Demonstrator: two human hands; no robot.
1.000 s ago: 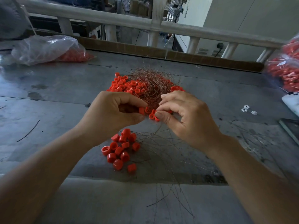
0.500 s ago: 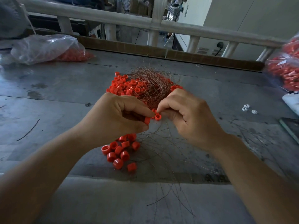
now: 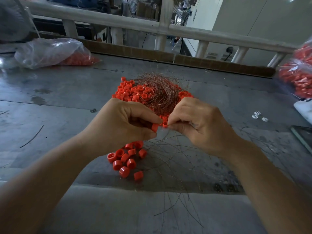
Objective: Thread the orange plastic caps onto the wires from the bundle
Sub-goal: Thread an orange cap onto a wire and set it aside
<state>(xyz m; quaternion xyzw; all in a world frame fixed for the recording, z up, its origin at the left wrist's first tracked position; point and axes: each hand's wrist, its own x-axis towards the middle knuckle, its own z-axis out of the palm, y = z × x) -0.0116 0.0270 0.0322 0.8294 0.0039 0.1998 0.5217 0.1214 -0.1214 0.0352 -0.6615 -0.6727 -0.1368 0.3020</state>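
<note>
Cap (image 3: 155,127) pinched between thumb and forefinger of the left hand (image 3: 125,125), its other fingers curled in. A second cap (image 3: 165,124), open end showing, is pinched at the fingertips of the right hand (image 3: 199,127), just beside the first. Whether a wire runs through either cap is too fine to tell. Behind the hands, the wire bundle (image 3: 160,93) lies over a heap of loose caps (image 3: 130,92) on the table (image 3: 67,107). A smaller cluster (image 3: 125,157) with trailing wires lies nearer the body. Threading seems mid-step; the next move likely calls for steering a thin wire end through a cap's hole, held steady.
</note>
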